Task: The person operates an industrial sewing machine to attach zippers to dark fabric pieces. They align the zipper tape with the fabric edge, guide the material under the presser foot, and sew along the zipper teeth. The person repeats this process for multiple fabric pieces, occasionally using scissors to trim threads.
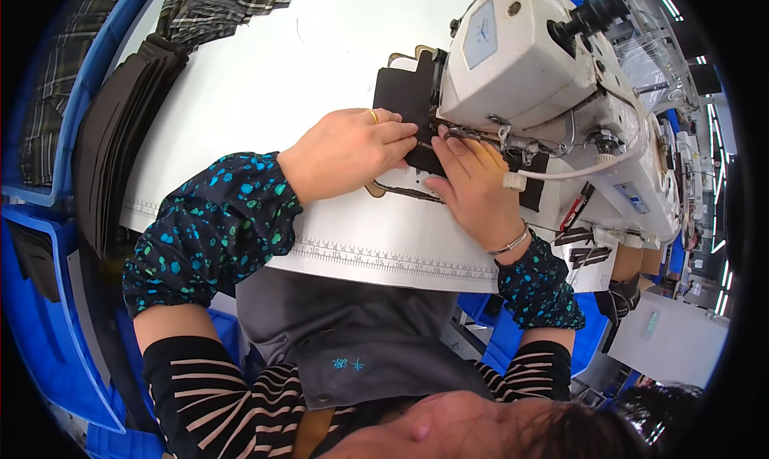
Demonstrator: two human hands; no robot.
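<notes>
I see my left hand and right hand pressing flat, fingers extended, on black fabric. The sewing machine hides the needle and the fabric's far edge.

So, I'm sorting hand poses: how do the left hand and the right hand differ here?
The left hand lies flat, knuckles up, fingers pointing right onto the dark fabric piece; the right hand points up toward the sewing machine. The left hand wears a gold ring, the right hand's wrist a thin bracelet. Both press the fabric and have blue-spotted sleeve covers.
</notes>
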